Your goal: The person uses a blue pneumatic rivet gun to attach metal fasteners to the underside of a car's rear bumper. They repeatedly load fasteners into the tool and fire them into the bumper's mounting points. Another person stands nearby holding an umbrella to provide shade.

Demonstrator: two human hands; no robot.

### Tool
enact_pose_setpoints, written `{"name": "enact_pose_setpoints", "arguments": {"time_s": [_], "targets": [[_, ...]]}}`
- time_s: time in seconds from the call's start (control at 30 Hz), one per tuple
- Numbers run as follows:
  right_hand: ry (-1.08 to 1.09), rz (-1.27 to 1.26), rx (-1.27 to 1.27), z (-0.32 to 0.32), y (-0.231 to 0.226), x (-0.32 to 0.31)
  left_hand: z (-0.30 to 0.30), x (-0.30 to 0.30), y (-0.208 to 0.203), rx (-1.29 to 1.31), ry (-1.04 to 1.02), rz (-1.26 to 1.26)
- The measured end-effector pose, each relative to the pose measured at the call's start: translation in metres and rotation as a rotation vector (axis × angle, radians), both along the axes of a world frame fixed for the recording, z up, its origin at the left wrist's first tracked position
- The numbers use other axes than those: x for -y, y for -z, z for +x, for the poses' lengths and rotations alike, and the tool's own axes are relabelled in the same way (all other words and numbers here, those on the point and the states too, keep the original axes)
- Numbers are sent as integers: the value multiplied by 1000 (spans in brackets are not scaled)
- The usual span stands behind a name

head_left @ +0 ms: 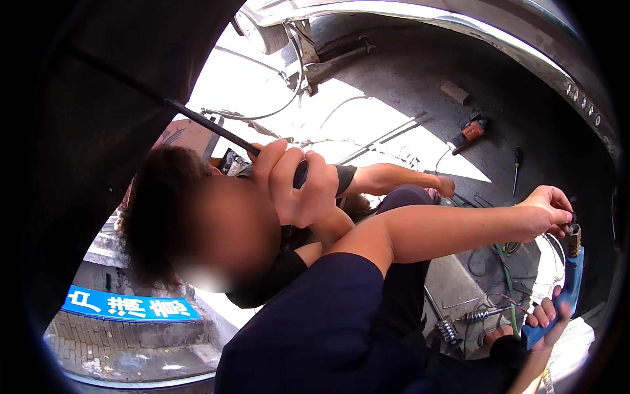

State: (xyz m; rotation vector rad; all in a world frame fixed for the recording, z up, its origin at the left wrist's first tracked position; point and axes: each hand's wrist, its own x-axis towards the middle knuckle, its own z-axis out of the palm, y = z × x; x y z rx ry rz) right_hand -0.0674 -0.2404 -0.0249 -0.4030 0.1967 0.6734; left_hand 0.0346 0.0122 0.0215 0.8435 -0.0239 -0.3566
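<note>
A blue-handled tool (572, 282) with a brass-coloured tip is standing nearly upright at the right edge of the view, low over the grey concrete floor (420, 85). The right hand (546, 320) is gripping its lower handle, fingers curled round the blue plastic from the left. The left hand (548, 210) is reaching across on a bare forearm with a dark blue sleeve (315, 328) and is pinching at the tool's metal tip, fingertips drawn close together on a small part there; just what they are holding is too small to tell. Below the tool, coil springs (459, 322) and thin wires are lying on the floor beside a green cable (505, 262). Closer to the camera, on the left, a co-worker is crouching in a black shirt, one hand (298, 187) closed in a fist round a dark rod (216, 128) that is slanting up and to the left, the other arm stretching out to the right toward the floor, its hand (446, 186) low near the cables. Farther off, an orange and black power tool (469, 131) is lying on the concrete, with a screwdriver (516, 164) just to its right and a small wooden block (455, 92) beyond. A vehicle's wheel (262, 33) and chassis parts are showing at the top, and a blue sign (128, 305) is sitting on a brick wall at the lower left.
</note>
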Motion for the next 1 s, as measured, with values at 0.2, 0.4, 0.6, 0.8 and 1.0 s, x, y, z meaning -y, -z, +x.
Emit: {"name": "enact_pose_setpoints", "arguments": {"time_s": [0.2, 0.4, 0.6, 0.8, 1.0], "targets": [[-2, -43, -18, 1, -5, -2, 5, 0, 4, 0, 5, -42], [-60, 1, 76, 3, 3, 4, 8, 3, 4, -12, -20, -29], [-64, 11, 75, 4, 3, 2, 7, 3, 4, -17, -19, -25], [26, -34, -44, -1, -4, -7, 8, 2, 9, -27, -18, -81], [155, -190, -95, -1, -12, -16, 6, -1, 0, -104, -9, -90]]}}
